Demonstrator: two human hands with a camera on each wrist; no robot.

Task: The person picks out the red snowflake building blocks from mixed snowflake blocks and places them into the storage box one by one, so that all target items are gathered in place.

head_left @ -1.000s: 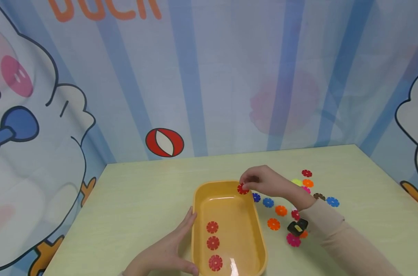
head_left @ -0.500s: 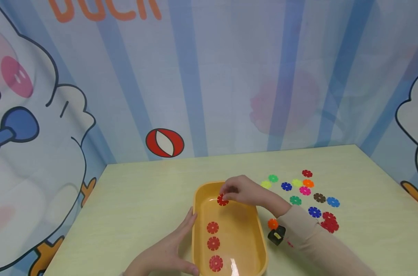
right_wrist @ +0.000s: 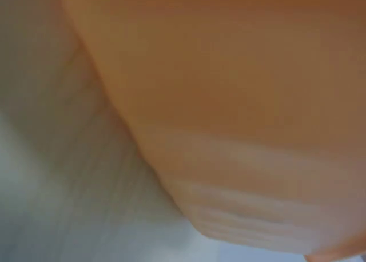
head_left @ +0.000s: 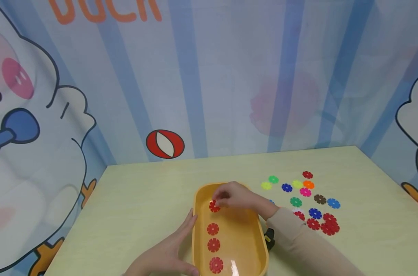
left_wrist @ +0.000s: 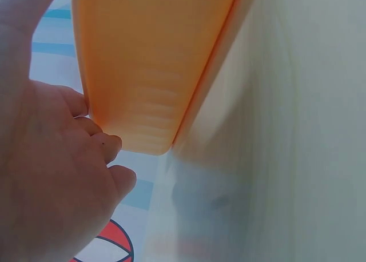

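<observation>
In the head view my right hand (head_left: 233,195) pinches a red notched plastic disc (head_left: 214,206) between thumb and fingertips, low over the far left part of a yellow tray (head_left: 241,245). Nearer to me, three more red discs (head_left: 213,245) lie in a line along the tray's left side. My left hand (head_left: 171,247) rests against the tray's left edge, thumb and fingers spread along it. The left wrist view shows that hand's fingertips (left_wrist: 113,147) at the rim of the tray (left_wrist: 143,62). Only the tray's outer wall (right_wrist: 229,119) fills the right wrist view, with the right hand out of sight.
Right of the tray, notched discs in several colours are scattered on the pale table (head_left: 153,199), among them a green disc (head_left: 296,202) and a pile of red discs (head_left: 330,226). A black wrist camera (head_left: 269,238) sits by the right sleeve. A printed cloth (head_left: 229,76) stands behind.
My right hand has carried the red disc leftward and toward me, from the tray's far right corner to above the row of red discs. The left hand stays at the tray's edge.
</observation>
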